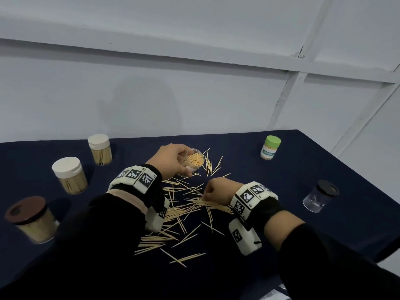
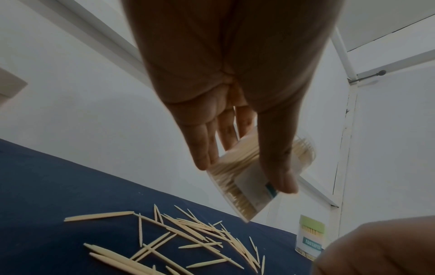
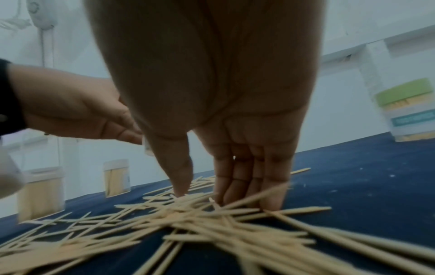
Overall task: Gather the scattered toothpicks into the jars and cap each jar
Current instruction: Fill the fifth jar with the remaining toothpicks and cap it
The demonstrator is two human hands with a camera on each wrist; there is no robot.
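Scattered toothpicks (image 1: 184, 204) lie in a loose pile on the dark blue tablecloth (image 1: 281, 224). My left hand (image 1: 186, 163) grips an open clear jar (image 1: 194, 160), tilted and partly filled with toothpicks, a little above the far side of the pile. In the left wrist view the thumb and fingers (image 2: 202, 158) clamp the jar (image 2: 237, 188) from both sides. My right hand (image 1: 205, 194) is down on the pile. In the right wrist view its thumb and straight fingers (image 3: 247, 186) touch the toothpicks (image 3: 200, 223), a gap between them.
Two white-capped jars (image 1: 100, 149) (image 1: 69, 175) and a brown-capped jar (image 1: 30, 217), all full, stand at the left. A green-capped jar (image 1: 270, 150) stands at the back right. A clear jar with a black lid (image 1: 320, 199) stands near the table's right edge.
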